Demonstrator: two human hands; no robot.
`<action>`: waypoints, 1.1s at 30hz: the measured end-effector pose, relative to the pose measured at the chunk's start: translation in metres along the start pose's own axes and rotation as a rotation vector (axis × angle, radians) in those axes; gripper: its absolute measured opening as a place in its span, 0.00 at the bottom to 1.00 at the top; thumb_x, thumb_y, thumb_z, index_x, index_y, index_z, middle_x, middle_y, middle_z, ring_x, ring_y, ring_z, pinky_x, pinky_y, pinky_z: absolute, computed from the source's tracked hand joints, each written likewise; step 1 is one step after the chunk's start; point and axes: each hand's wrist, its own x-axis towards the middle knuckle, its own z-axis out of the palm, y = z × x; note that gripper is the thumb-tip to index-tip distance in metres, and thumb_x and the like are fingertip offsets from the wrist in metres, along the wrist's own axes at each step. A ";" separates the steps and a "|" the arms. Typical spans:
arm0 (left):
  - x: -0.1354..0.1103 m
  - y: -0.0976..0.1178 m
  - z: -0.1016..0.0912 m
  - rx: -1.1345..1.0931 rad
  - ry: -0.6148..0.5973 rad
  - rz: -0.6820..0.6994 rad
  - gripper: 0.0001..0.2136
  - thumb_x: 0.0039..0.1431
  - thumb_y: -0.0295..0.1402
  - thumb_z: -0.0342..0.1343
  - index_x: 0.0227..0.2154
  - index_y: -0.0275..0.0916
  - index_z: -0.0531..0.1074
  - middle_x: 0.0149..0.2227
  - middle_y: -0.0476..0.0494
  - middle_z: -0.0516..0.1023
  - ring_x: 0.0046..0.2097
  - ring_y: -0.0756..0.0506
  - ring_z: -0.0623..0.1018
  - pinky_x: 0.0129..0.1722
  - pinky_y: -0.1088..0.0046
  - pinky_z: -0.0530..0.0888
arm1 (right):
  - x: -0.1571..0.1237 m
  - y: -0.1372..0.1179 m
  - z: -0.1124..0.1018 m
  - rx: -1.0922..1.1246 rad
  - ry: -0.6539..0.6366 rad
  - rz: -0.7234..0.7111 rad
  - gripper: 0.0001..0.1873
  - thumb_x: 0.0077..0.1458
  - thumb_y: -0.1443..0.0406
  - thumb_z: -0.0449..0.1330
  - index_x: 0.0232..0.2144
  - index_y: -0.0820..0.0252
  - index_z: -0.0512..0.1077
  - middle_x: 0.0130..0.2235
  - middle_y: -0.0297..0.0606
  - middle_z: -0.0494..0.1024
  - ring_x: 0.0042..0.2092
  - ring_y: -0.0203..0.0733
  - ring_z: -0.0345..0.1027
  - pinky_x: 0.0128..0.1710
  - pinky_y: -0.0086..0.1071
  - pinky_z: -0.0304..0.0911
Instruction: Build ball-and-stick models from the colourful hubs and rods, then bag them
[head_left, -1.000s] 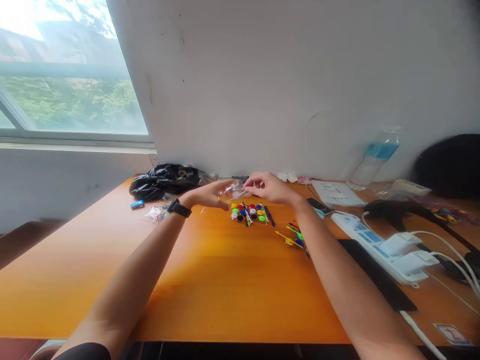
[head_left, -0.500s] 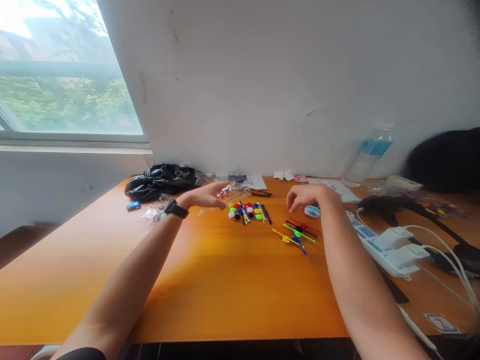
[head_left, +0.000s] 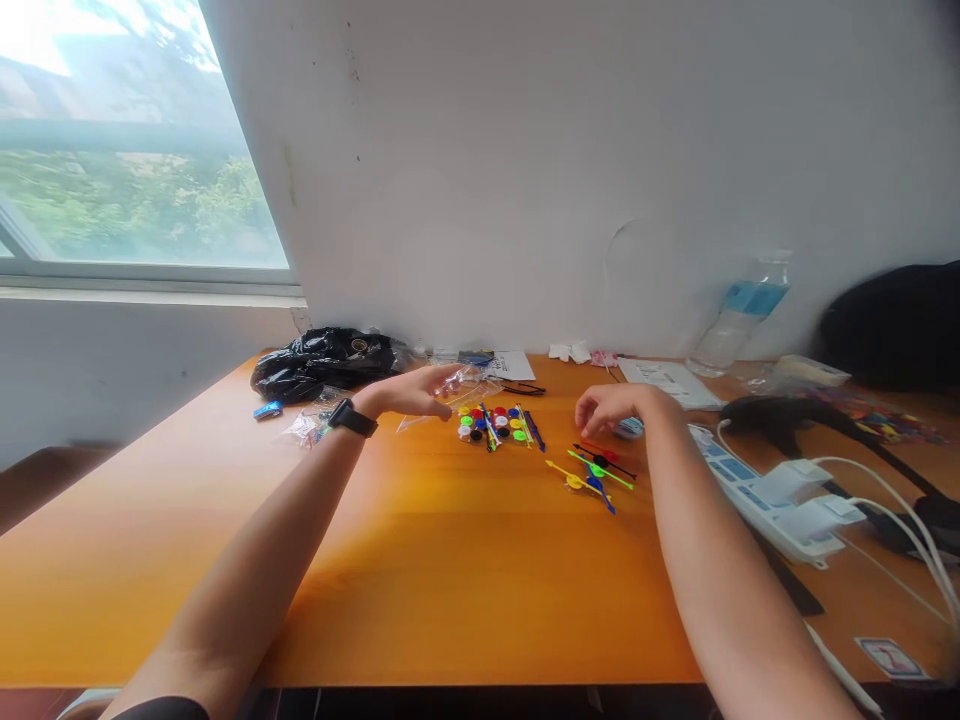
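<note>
My left hand hovers at the back of the table with its fingers stretched out and apart, holding nothing; clear plastic wrapping lies just beyond it. My right hand is bent down with its fingers curled together close to a red arrow spinner; whether it grips anything is hidden. Below lie a black arrow spinner, a green one, a yellow one and a blue one, overlapping. Between the hands are several coloured round pieces and thin arrow strips.
A black plastic bag and a small blue packet sit at the back left. On the right are a power strip with white plugs and cables, a tilted clear bottle, and white paper. A wall stands behind.
My right hand has come down slightly, its fingers now nearer the red arrow spinner and covering part of it. My left hand has stayed in place.
</note>
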 end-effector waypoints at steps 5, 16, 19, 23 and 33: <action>-0.002 0.002 -0.002 -0.016 0.005 0.038 0.43 0.51 0.32 0.63 0.73 0.41 0.60 0.62 0.36 0.76 0.56 0.34 0.77 0.52 0.62 0.74 | 0.010 -0.001 0.004 -0.062 -0.074 0.014 0.31 0.30 0.52 0.76 0.39 0.57 0.84 0.40 0.40 0.84 0.41 0.47 0.75 0.36 0.31 0.66; -0.005 0.009 -0.004 -0.029 0.016 -0.021 0.45 0.50 0.33 0.64 0.73 0.41 0.60 0.63 0.36 0.75 0.59 0.31 0.75 0.55 0.59 0.73 | 0.003 -0.001 0.004 0.005 -0.151 -0.019 0.27 0.31 0.56 0.76 0.37 0.58 0.83 0.35 0.37 0.84 0.36 0.42 0.72 0.32 0.29 0.62; -0.006 0.011 -0.004 -0.027 0.013 -0.065 0.45 0.50 0.33 0.64 0.73 0.41 0.60 0.65 0.35 0.73 0.61 0.31 0.74 0.57 0.58 0.72 | 0.002 -0.003 0.008 0.043 -0.187 -0.021 0.24 0.30 0.58 0.75 0.35 0.58 0.82 0.33 0.37 0.83 0.35 0.41 0.73 0.31 0.29 0.61; -0.004 0.009 -0.004 -0.004 -0.003 -0.050 0.44 0.50 0.33 0.64 0.73 0.40 0.59 0.64 0.35 0.74 0.60 0.31 0.75 0.56 0.58 0.73 | -0.003 -0.007 0.007 0.071 -0.149 -0.026 0.24 0.28 0.59 0.75 0.33 0.58 0.80 0.32 0.37 0.83 0.35 0.44 0.76 0.32 0.31 0.64; -0.005 0.019 -0.004 -0.159 0.039 0.014 0.42 0.50 0.32 0.64 0.71 0.42 0.63 0.63 0.38 0.74 0.63 0.32 0.72 0.60 0.57 0.71 | -0.075 -0.097 -0.011 0.676 0.816 -0.693 0.19 0.48 0.52 0.76 0.33 0.55 0.76 0.37 0.38 0.84 0.42 0.46 0.79 0.47 0.40 0.74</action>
